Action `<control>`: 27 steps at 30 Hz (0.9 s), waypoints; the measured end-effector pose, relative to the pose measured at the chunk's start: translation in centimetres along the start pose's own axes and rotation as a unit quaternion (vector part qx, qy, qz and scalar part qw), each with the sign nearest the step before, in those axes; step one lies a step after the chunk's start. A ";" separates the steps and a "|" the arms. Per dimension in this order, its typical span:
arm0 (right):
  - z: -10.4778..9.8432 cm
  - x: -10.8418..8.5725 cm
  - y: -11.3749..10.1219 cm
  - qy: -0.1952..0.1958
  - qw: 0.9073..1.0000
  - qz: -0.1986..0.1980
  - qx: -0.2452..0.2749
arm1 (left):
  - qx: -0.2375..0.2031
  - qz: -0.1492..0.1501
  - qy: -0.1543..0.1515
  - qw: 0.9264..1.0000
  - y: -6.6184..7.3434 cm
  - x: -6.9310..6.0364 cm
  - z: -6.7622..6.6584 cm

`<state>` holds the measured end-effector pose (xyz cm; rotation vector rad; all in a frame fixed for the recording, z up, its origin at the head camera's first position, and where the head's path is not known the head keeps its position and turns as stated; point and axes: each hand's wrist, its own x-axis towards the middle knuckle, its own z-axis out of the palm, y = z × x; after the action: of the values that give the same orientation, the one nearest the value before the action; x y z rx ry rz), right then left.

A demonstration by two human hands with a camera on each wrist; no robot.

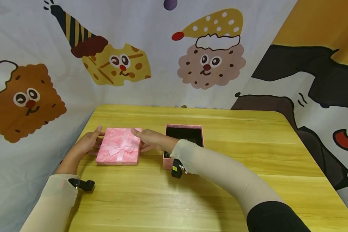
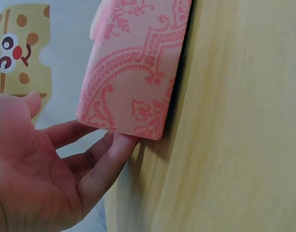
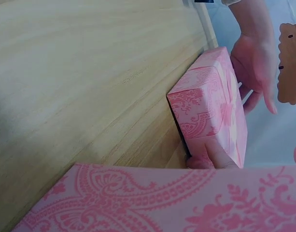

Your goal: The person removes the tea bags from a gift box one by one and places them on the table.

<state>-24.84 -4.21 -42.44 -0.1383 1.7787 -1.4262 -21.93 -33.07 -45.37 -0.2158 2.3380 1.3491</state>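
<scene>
A square pink box lid (image 1: 110, 138) with a pale ribbon bow (image 1: 120, 150) lies top up at the table's left side. At its left edge is my left hand (image 1: 87, 141); in the left wrist view its fingertips reach the lid's patterned side (image 2: 133, 87), with the thumb held apart. My right hand (image 1: 155, 140) holds the lid's right edge, thumb over the top edge and fingers at the side. Below my right forearm stands the open pink box (image 1: 167, 163), dark inside. Its patterned wall (image 3: 128, 198) fills the bottom of the right wrist view. The forearm hides part of the box.
The wooden table (image 1: 220, 199) has rounded far corners. Behind and beside it hangs a white cloth (image 1: 162, 93) printed with cartoon biscuits and cheese. Small black wrist cameras (image 1: 177, 168) sit on both sleeves.
</scene>
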 end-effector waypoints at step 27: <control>0.1 -0.1 -0.4 -0.003 0.999 0.034 0.031 | 0.019 -0.004 -0.008 1.000 -0.1 0.1 0.4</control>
<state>-24.85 -4.39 -42.09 -0.0498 1.7153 -1.4303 -21.88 -32.77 -45.62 -0.2029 2.3440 1.2971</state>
